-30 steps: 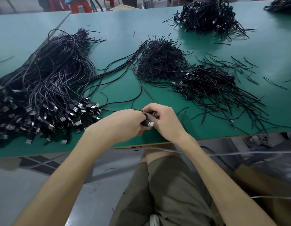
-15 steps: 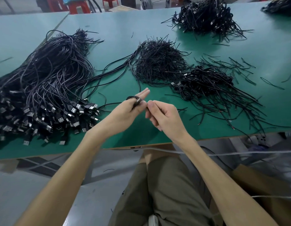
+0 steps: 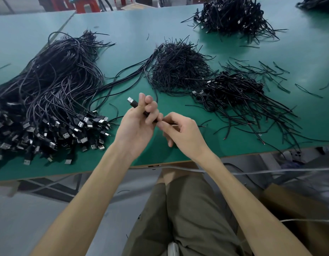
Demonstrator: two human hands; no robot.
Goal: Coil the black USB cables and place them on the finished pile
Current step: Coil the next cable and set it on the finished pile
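Head cam, only view I've got from my end. The left hand [image 3: 136,124] is up over the near part of the green tabletop [image 3: 123,34], just left of middle of the frame. Its fingers [image 3: 150,108] are curled round a black USB cable [image 3: 135,104], and the silver plug sticks out past the thumb toward the upper left. How neatly the cable is coiled inside the fist I can't tell.

The right hand [image 3: 182,133] sits right beside it, fingertips meeting. Thumb and index pinch a thin black strand [image 3: 173,124] that runs off to the right. Could be a tie, could be the cable's tail, I can't tell.

The big heap of loose USB cables [image 3: 58,89] fills the left side of the frame, plugs bunched at the near edge. Centre, further back, there's a bristly mound of short black wires [image 3: 178,71]. Just right of that, touching it, is the finished pile [image 3: 233,87] of coiled cables, with stray ends fanned out toward the lower right. Another dark pile [image 3: 232,15] sits at the upper right, well apart from the rest.

A red stool [image 3: 86,6] peeks in along the top edge, upper left. Bottom of the frame shows olive shorts [image 3: 187,218], a cardboard box [image 3: 298,209] at lower right, and a grey cord [image 3: 270,171] strung just below the tabletop edge.
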